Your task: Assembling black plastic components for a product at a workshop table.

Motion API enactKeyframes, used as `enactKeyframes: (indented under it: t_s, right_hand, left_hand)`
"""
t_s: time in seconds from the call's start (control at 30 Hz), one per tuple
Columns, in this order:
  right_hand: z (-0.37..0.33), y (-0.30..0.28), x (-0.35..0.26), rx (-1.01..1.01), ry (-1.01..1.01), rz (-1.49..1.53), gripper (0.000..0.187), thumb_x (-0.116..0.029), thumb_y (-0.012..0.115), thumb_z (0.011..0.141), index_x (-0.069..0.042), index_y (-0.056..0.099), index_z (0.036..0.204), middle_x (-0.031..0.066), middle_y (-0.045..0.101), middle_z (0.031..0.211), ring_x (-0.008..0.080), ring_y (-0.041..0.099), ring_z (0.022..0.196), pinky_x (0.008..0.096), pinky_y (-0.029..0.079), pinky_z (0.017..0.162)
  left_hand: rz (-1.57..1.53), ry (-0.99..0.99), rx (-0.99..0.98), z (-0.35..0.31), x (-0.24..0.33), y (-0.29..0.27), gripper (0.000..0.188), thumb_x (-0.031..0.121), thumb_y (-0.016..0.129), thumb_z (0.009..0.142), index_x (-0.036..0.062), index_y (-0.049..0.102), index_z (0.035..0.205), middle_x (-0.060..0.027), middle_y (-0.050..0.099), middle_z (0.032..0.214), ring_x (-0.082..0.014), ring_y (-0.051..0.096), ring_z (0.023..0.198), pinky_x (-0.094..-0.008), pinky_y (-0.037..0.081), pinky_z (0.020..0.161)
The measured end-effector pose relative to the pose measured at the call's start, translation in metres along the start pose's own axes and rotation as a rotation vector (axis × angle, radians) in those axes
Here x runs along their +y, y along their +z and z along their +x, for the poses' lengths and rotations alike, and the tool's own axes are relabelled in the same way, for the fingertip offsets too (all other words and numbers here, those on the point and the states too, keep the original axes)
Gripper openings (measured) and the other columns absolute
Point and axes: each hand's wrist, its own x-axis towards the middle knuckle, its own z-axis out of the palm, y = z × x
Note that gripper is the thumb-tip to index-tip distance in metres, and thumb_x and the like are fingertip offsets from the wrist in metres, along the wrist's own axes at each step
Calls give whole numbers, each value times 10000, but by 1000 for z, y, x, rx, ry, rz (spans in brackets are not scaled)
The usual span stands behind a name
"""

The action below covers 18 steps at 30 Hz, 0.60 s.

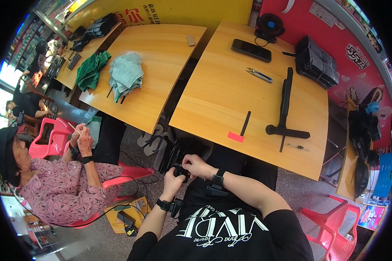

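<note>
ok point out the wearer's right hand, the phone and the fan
Right hand [198,167]: head view, on the back of the hand
Phone [251,50]: head view, middle of its dark face
Fan [271,24]: head view, on the blue hub

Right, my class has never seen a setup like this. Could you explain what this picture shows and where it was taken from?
There is no machine here: a person works with two bare hands. The one picture comes from a fisheye camera worn on the head, looking down, so straight edges bend near the rim. In front of the lap, the left hand holds a small black item, too covered to identify, and the right hand is bent over it. On the wooden table ahead lie a smartphone, thread snips, a long black strap-like piece and a stack of black folded pieces. At the left, a seated co-worker holds a thin stick.
</note>
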Motion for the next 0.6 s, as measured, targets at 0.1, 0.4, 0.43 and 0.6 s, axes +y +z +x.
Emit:
enactKeyframes:
  t_s: [0.1,0.4,0.43,0.6]
  right_hand:
    - [2,0,5,2,-7,33,94,-106,555,918,-14,561,936,50,555,762,122,551,531,275,488,440]
    - [-1,-9,-2,68,36,175,82,-97,537,919,-19,561,919,66,572,681,128,558,486,262,469,421]
    - [-2,-8,-2,71,30,171,83,-99,536,920,-19,559,925,69,574,680,128,558,480,260,471,424]
    - [-15,-6,-4,100,-33,126,92,-96,515,923,-27,560,965,78,559,724,158,574,512,309,484,465]
  left_hand:
    - [-122,-196,-63,-6,0,-10,235,47,627,663,-31,580,880,-91,594,677,-146,542,503,-280,420,445]
    - [358,-417,-222,-19,-37,-66,351,50,658,591,-53,631,925,-112,637,730,-201,623,617,-333,475,554]
    - [510,-471,-308,-20,-41,-70,316,56,665,591,-51,649,887,-125,651,750,-205,631,631,-333,478,560]
    - [747,-577,-373,-31,-86,-92,239,83,709,592,-52,684,787,-139,672,755,-232,654,678,-326,493,576]
